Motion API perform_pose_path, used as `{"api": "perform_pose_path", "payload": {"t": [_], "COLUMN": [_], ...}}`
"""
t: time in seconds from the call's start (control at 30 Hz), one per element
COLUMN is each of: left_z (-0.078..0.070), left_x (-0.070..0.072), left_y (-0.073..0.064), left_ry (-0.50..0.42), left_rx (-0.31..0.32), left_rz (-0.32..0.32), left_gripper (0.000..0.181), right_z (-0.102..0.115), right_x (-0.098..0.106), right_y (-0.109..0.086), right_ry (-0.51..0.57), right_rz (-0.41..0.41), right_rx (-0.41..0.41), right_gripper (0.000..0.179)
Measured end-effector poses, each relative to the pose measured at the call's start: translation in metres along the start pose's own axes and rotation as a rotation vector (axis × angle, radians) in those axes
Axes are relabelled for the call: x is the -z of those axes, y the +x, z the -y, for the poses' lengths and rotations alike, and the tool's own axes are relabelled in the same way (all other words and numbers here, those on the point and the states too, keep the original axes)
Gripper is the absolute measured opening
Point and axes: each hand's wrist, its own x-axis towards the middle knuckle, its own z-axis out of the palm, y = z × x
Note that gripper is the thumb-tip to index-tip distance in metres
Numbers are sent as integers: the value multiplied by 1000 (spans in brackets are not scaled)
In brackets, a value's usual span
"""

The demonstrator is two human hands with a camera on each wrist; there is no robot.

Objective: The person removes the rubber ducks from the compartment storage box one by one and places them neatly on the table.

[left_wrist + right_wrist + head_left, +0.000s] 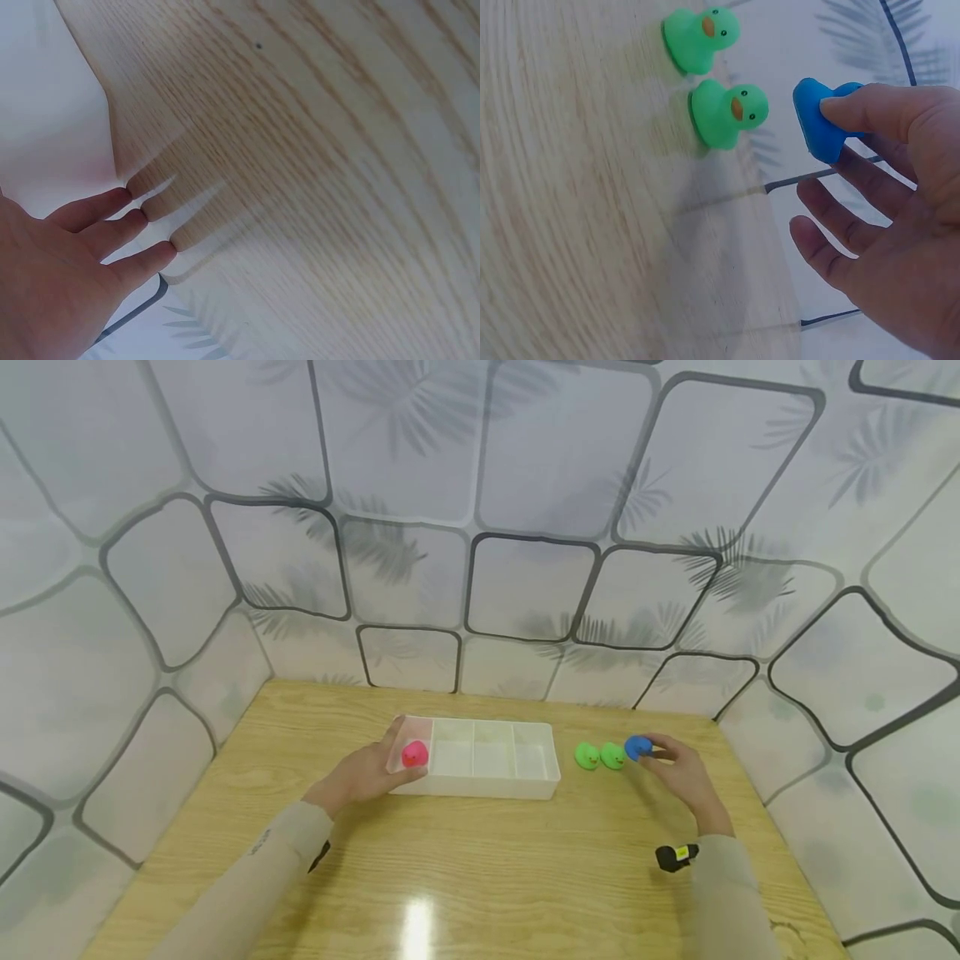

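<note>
In the head view my left hand (367, 770) spans the left end of a white divided box (480, 787), thumb along the front wall and a fingertip at the back rim. The left wrist view shows other fingers of that hand (82, 251) stretched down beside the box (52, 97). A pink toy duck (415, 754) sits in the leftmost compartment. My right hand (684, 777) pinches a blue toy duck (821, 127) between thumb and fingers, raised off the table. Left of it, two green toy ducks (587, 756) stand side by side on the table.
The wooden table (495, 868) meets a patterned wall covering (525, 585) at the back and both sides. The box's other compartments (492, 749) lie right of the pink duck. A small black device with a yellow label (677, 857) is at the right wrist.
</note>
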Motion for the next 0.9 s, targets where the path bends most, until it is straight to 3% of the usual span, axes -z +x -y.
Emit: {"api": "perform_pose_path", "payload": {"t": [0.63,0.9], "left_z": [-3,-5], "left_x": [1,3], "left_y": [0,-2], "left_ry": [12,4], "left_rx": [14,13], "left_rz": [10,14], "left_gripper": [113,112], "right_z": [-24,-33], "right_x": [5,0], "right_y": [3,7], "right_ry": [-40,-37], "right_rz": [72,38], "right_rx": [-102,-71], "right_gripper": [57,51]}}
